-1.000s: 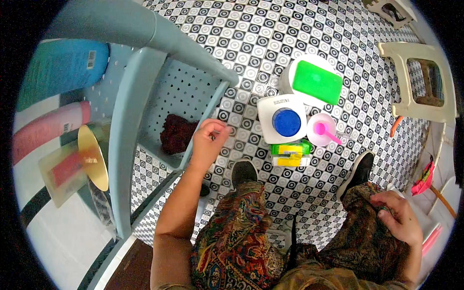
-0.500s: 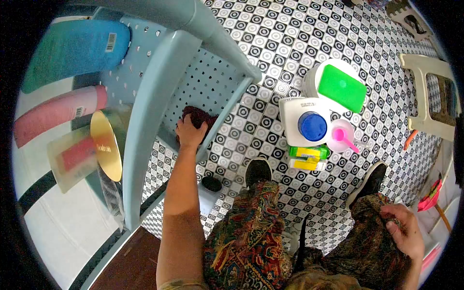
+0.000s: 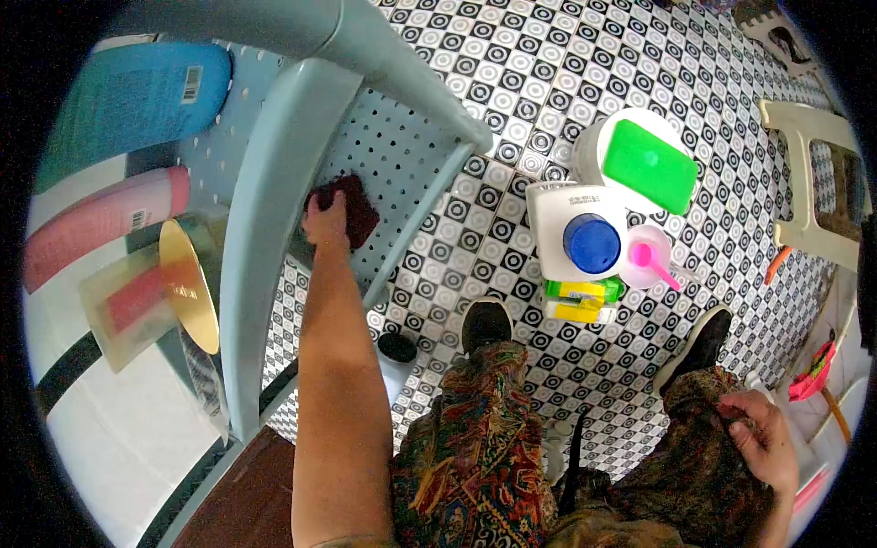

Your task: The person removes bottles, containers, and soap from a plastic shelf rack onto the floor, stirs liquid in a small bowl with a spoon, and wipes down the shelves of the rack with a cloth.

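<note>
My left hand [image 3: 326,222] is closed on a dark red cloth [image 3: 362,216]. The cloth lies against the perforated floor of a blue-grey plastic shelf rack [image 3: 402,137], and part of it is covered by my fingers. My right hand [image 3: 763,440] rests by my right knee, on the dark patterned trousers [image 3: 681,475]. Its thumb and forefinger are loosely bent and apart, with nothing visible between them; the other fingers are mostly hidden.
On the left rack level are a blue bottle [image 3: 137,96], a pink bottle [image 3: 110,215] and a gold-lidded container [image 3: 190,285]. Ahead on the tiled floor stand a white jug with a blue cap [image 3: 592,244], a green-topped tub [image 3: 650,166] and a pink scoop [image 3: 650,258]. A cream stool [image 3: 790,173] is at right.
My left hand has shifted left across the rack's floor with the cloth, which now shows more to the right of my fingers. My right hand has stayed by the knee.
</note>
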The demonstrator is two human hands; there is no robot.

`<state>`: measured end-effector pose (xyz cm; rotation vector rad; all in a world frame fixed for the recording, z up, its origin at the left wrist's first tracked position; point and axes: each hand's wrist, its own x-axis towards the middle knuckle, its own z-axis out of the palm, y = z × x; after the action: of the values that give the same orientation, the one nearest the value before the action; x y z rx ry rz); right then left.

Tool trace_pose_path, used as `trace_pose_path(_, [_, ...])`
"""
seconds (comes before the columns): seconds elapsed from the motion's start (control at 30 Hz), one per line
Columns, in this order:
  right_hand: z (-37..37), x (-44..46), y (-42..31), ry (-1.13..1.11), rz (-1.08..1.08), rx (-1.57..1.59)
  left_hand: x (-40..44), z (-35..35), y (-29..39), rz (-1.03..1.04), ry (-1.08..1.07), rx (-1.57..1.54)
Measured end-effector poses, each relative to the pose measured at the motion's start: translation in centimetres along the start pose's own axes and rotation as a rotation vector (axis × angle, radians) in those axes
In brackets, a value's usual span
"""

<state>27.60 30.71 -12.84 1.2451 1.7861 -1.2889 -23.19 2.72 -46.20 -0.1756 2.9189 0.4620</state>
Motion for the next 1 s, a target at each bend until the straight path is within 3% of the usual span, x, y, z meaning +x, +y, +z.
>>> trace_pose_path(0.07, [0.2, 0.0, -0.1, 0.024, 0.005, -0.045, -2.5, -0.6, 3.5, 0.348, -0.030, 0.144])
trace_pose_path(0.13, [0.0, 0.2, -0.2, -0.029, 0.015, -0.030, -6.7, -1.6, 9.2, 0.641, -0.261, 0.132])
trace_pose_path(0.2, [0.0, 0.1, -0.6, -0.019, 0.015, -0.027, -8.5, 0.5, 10.8, 0.958, -0.296, 0.186])
trace_pose_path(0.3, [-0.1, 0.1, -0.2, -0.010, -0.005, -0.012, -8.8, -0.3, 12.1, 1.078, -0.427, 0.178])
trace_pose_path(0.43, [0.0, 0.3, -0.3, -0.007, -0.007, -0.015, -5.9, -1.5, 11.7, 1.160, -0.429, 0.299])
trace_pose_path(0.5, [-0.1, 0.3, -0.1, 0.003, -0.027, -0.007, -4.1, -0.5, 11.4, 0.817, -0.234, 0.398])
trace_pose_path(0.57, [-0.6, 0.2, 0.4, 0.019, -0.049, 0.003, -3.1, 0.5, 8.2, 0.630, 0.093, 0.325])
trace_pose_path(0.67, [-0.7, 0.6, 1.5, 0.055, -0.028, 0.023, -0.4, 0.4, 6.0, 0.689, 0.223, 0.421])
trace_pose_path(0.73, [-1.0, 0.8, 1.8, 0.066, -0.062, 0.074, 0.9, -0.6, 6.3, 0.731, -0.018, -0.059])
trace_pose_path(0.77, [-1.0, 0.8, 2.0, 0.083, -0.031, 0.055, 2.3, 0.0, 6.5, 0.746, -0.031, -0.054])
trace_pose_path(0.8, [-1.2, 0.9, 2.1, 0.087, -0.022, 0.068, 3.7, 0.9, 7.1, 0.945, 0.138, 0.113])
trace_pose_path(0.87, [-1.5, 1.3, 2.1, 0.083, -0.104, 0.007, 5.8, 2.9, 9.0, 1.148, 0.313, 0.277])
trace_pose_path(0.9, [-1.7, 1.4, 2.1, 0.089, -0.099, 0.015, 5.1, 2.6, 11.8, 1.076, 0.138, -0.083])
trace_pose_path(1.0, [-1.7, 1.6, 2.4, 0.066, -0.039, 0.099, -0.1, 0.4, 17.8, 1.044, 0.065, -0.327])
